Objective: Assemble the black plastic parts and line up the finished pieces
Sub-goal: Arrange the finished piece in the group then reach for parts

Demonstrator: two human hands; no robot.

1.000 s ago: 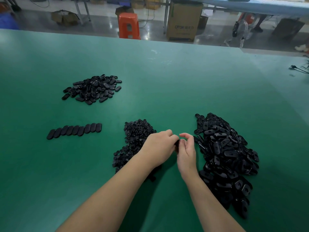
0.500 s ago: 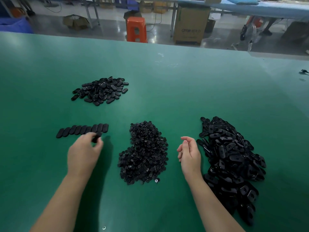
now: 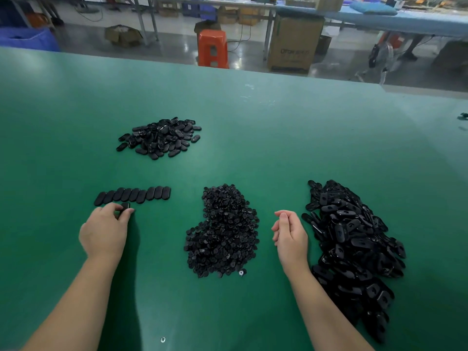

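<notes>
Fingertips of the left hand [image 3: 103, 231] are being pinched around one black assembled piece [image 3: 125, 205], so the left grip is being kept closed on it. That piece is being held just in front of the row of finished pieces [image 3: 133, 195], near the row's left half, low over the green bench [image 3: 278, 138]; whether it is touching the bench cannot be told. The row is being kept as a line of dark ovals lying side by side, left of centre. The right hand [image 3: 291, 236] is being held with its fingers loosely curled and nothing in them, between the pile of small round parts [image 3: 222, 231] at centre and the large pile of oval shells [image 3: 354, 244] on the right. A further heap of oval pieces [image 3: 160, 138] is lying farther back on the left. An orange stool [image 3: 212, 48] and a cardboard box [image 3: 295, 43] are being seen on the floor beyond the bench.
</notes>
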